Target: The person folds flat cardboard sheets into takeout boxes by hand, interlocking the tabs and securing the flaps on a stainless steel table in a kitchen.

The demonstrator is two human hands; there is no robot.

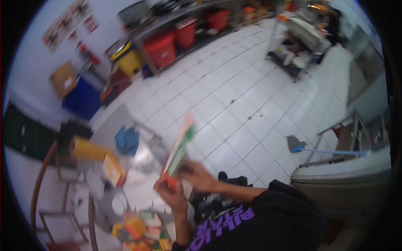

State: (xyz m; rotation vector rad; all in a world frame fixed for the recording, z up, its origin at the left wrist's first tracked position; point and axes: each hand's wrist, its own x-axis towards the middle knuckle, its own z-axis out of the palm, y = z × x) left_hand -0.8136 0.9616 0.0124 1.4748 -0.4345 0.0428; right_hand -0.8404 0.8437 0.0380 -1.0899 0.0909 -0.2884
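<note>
A thin orange, white and green carton (pixel 180 152), seemingly cardboard, rises at a tilt from the hands, its far end toward twelve o'clock. The left hand (pixel 171 195) has its fingers closed on the lower end; the right hand (pixel 199 177) is beside it, its grip too blurred to tell. Light, even pressure would probably avoid creases. From the hands, an orange-and-white box (pixel 114 170) lies near nine; a crumpled blue plastic bag (pixel 127 141) and a yellow cylindrical roll (pixel 88 149) near ten; piled orange-and-yellow cartons (pixel 136 228) crowd seven to eight.
</note>
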